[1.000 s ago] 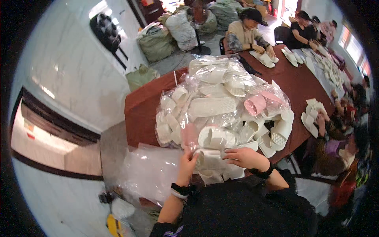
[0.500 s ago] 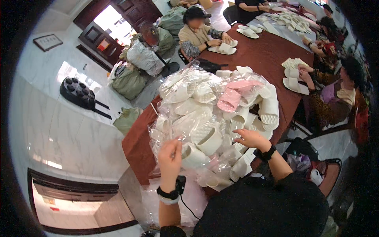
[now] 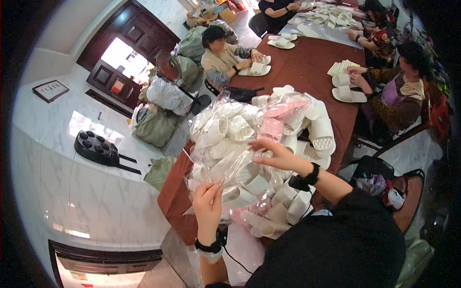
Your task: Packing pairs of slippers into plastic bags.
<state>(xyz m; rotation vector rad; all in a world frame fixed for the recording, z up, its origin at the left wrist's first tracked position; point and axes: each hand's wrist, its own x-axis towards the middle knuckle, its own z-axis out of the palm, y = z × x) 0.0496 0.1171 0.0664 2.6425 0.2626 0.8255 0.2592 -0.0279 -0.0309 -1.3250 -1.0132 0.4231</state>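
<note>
My left hand [image 3: 208, 199] pinches the edge of a clear plastic bag [image 3: 234, 169] at the near left of a heap. My right hand [image 3: 272, 154] is over the middle of the heap, thumb and fingers apart, beside the film of that bag; I cannot make out contact. Under and around both hands lie white slippers [image 3: 287, 194], many in clear bags. A pair of pink slippers [image 3: 271, 128] in clear film rests on top, just beyond my right hand. Each of my wrists wears a black band.
A table with a brown-red cloth [image 3: 297, 62] bears the heap. Across it, a person [image 3: 218, 60] handles white slippers; on the right another person [image 3: 401, 91] holds a pair. Stuffed sacks [image 3: 156, 126] and a fan [image 3: 168, 66] stand at left. A chair [image 3: 408, 201] is at my right.
My right hand has moved left and farther over the heap, toward my left hand. A clear bag's film now shows raised between them. The whole view has shifted slightly.
</note>
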